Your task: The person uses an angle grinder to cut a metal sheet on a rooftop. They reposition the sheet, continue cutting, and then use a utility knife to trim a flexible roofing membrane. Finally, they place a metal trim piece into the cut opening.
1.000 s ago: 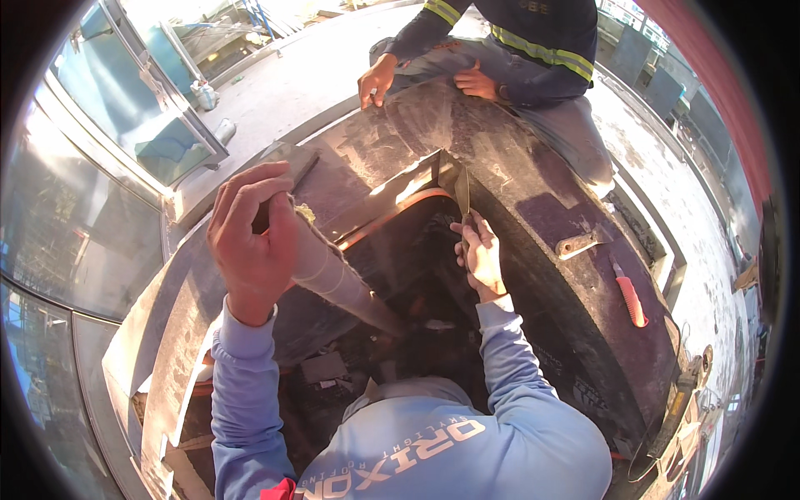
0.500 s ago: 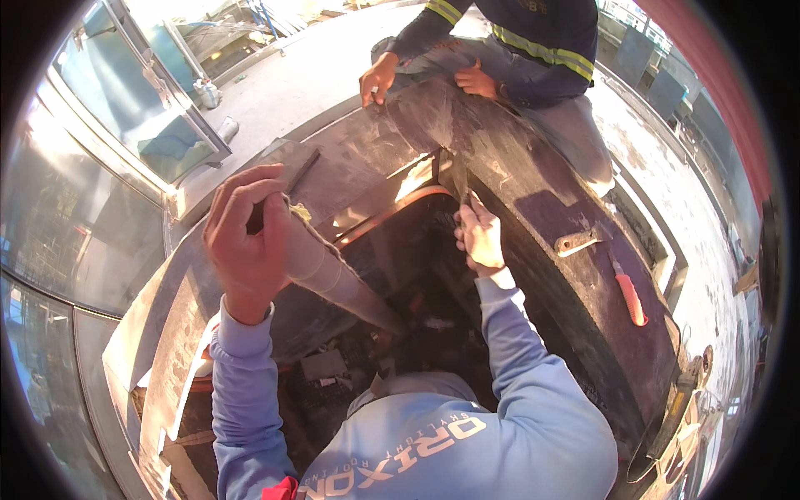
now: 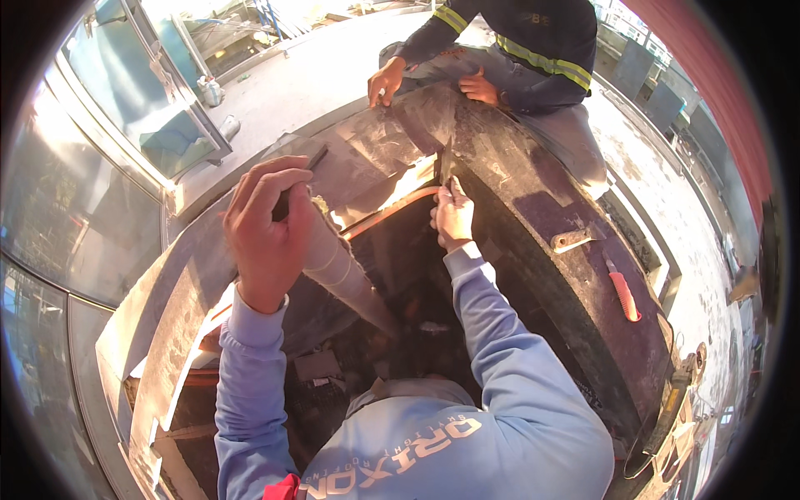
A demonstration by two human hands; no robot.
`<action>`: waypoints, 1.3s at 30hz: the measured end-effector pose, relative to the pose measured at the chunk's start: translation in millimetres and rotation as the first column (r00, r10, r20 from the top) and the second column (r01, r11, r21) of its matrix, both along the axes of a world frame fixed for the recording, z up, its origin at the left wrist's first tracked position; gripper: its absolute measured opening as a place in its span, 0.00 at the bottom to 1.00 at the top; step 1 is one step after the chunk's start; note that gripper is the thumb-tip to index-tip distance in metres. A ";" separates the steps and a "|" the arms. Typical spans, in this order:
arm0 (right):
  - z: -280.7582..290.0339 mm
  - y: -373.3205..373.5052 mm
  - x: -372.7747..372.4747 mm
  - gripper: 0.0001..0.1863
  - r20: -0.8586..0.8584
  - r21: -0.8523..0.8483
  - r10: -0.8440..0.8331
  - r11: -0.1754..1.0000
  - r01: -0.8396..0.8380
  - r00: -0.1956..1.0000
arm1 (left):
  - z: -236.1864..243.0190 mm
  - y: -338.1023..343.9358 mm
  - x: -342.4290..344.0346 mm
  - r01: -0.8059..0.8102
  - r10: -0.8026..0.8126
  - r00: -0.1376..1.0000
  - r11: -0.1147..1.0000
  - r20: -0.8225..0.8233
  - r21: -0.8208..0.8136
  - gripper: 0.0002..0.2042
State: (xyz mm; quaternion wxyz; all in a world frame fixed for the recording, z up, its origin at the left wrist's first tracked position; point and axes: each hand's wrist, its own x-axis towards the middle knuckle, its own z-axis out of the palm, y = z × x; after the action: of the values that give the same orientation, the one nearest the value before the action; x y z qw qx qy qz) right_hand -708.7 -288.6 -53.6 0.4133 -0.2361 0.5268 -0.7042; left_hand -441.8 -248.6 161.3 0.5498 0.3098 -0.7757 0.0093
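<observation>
My right hand (image 3: 452, 218) is closed round the lower end of a narrow, dark, blade-like tool (image 3: 445, 160). This tool points away from me into the corner of a dark framed opening, beside a bright gap and an orange strip (image 3: 392, 210). My left hand (image 3: 271, 233) is raised over the opening's left side with its fingers curled. What those fingers hold, if anything, is hidden. Just past the thumb, a grey, tapering, tube-like piece of material (image 3: 348, 282) slants down into the dark; whether the hand touches it, I cannot tell.
On the right ledge lie a putty knife (image 3: 571, 241) and a red-handled tool (image 3: 623, 292). A co-worker (image 3: 533, 58) crouches at the far edge, one hand on the frame. Glass panels (image 3: 108, 200) stand at left. A dark power tool (image 3: 673, 404) lies lower right.
My right hand has moved slightly left and away from me, with the tool at the corner. My left hand has shifted a little right. The co-worker's hands have moved slightly.
</observation>
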 end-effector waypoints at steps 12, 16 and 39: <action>-3.9 15.8 -6.0 0.26 0.109 -0.039 0.016 0.999 -0.012 0.994 | 1.1 -4.7 4.7 0.018 -0.017 1.000 0.996 0.013 -0.082 0.06; -3.0 -11.8 5.6 0.18 0.086 -0.042 -0.013 0.999 0.017 0.996 | 3.0 -10.3 -1.0 0.038 -0.039 0.999 0.997 -0.009 -0.070 0.06; 116.6 129.9 -162.2 0.22 -0.907 0.199 0.307 0.916 0.349 -0.288 | -145.6 77.6 41.6 -0.232 0.232 0.972 0.973 -0.033 0.015 0.26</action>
State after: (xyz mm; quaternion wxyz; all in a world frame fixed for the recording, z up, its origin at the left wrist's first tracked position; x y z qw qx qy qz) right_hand -870.9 -158.6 63.0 -0.1560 -0.6032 0.7751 -0.1054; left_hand -400.2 -171.0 15.6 0.5564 0.4015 -0.7247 0.0638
